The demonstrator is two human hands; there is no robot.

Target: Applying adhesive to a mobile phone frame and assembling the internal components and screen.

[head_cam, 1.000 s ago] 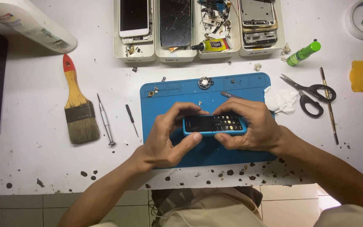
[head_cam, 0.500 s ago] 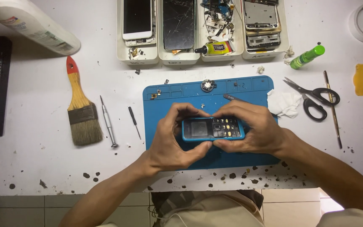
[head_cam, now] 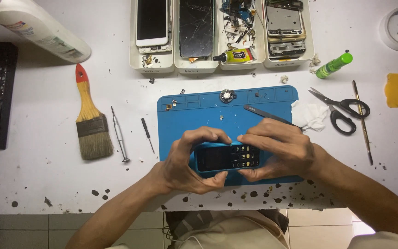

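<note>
Blue mat (head_cam: 199, 115): phone (head_cam: 226, 157) between hands.

Both hands, the left hand (head_cam: 180, 166) and right hand (head_cam: 282, 150), close around a blue keypad phone (head_cam: 226, 157) at the lower centre, filling the near half of the blue mat (head_cam: 199, 110). The mat's upper half is mostly open, crossed only by tweezers (head_cam: 266, 114) at its right. Bare white table (head_cam: 47, 184) lies open at the lower left. A paintbrush (head_cam: 90, 120) and two small screwdrivers (head_cam: 118, 133) block the left centre. Scissors (head_cam: 342, 108), crumpled tissue (head_cam: 309, 115) and a thin rod (head_cam: 362, 122) crowd the right. White parts trays (head_cam: 219, 64) wall off the top centre.
</note>
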